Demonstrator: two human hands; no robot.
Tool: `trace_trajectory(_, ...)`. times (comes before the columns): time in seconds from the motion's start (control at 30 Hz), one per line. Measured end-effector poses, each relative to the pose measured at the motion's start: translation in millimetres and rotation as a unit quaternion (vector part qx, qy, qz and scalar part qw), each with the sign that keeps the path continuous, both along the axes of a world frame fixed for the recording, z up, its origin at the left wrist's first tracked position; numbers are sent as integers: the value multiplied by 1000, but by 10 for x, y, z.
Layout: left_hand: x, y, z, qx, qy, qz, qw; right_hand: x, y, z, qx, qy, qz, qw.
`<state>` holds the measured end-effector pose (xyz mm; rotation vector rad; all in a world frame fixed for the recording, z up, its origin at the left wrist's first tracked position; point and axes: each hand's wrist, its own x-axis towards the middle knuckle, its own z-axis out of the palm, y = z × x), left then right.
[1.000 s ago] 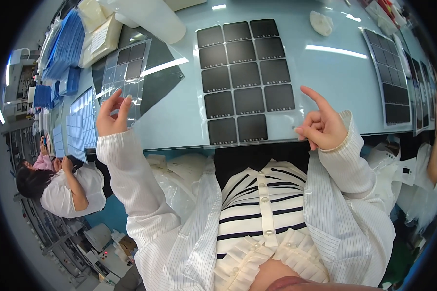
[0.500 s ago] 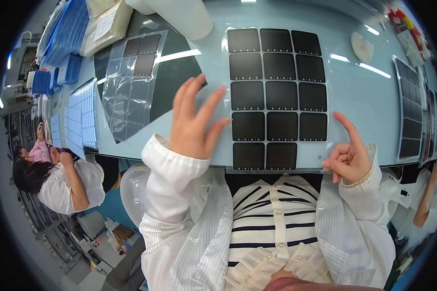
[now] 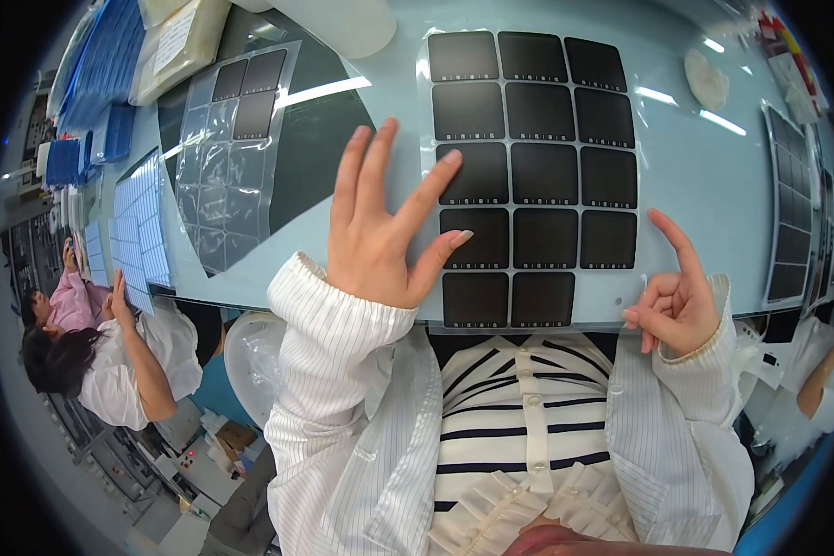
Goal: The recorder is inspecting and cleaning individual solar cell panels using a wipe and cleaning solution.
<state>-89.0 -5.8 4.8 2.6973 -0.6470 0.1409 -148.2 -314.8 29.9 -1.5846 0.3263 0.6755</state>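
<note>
A sheet of black square cards point(image 3: 545, 174) lies in front of me in three columns; its right column ends one row short at the near edge. Thin pale marks line each card's lower edge. Over the sheet's left side spreads my left hand point(image 3: 375, 222), open, its index fingertip and thumb overlapping the left column; whether they touch is unclear. My right hand point(image 3: 678, 310) rests beside the sheet's lower right corner. Its index finger points out while the thumb and other fingers are curled together; anything inside them is hidden. A small grey dot point(image 3: 618, 301) lies near that thumb.
At left, a clear pocket sheet point(image 3: 215, 199) holding three black cards point(image 3: 255, 113) overlaps a dark mat point(image 3: 315, 153). Beyond are a white container point(image 3: 352, 28) and blue sheet stacks point(image 3: 97, 69). Another black-card sheet point(image 3: 788, 208) lies right. A co-worker point(image 3: 125, 361) sits left.
My left hand has shifted right, its index finger and thumb now overlapping the left column. My right hand keeps its pose. The whole view has shifted slightly, and the co-worker's hand has risen.
</note>
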Motion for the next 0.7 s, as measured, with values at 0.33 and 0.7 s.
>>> trace_trajectory(0.33,45,185,-35,-19,-83,128,988,7,-5,-9,12,-8,-5,1000)
trace_trajectory(0.7,878,2235,-141,147,65,465,871,-10,-33,-33,37,-45,18,998)
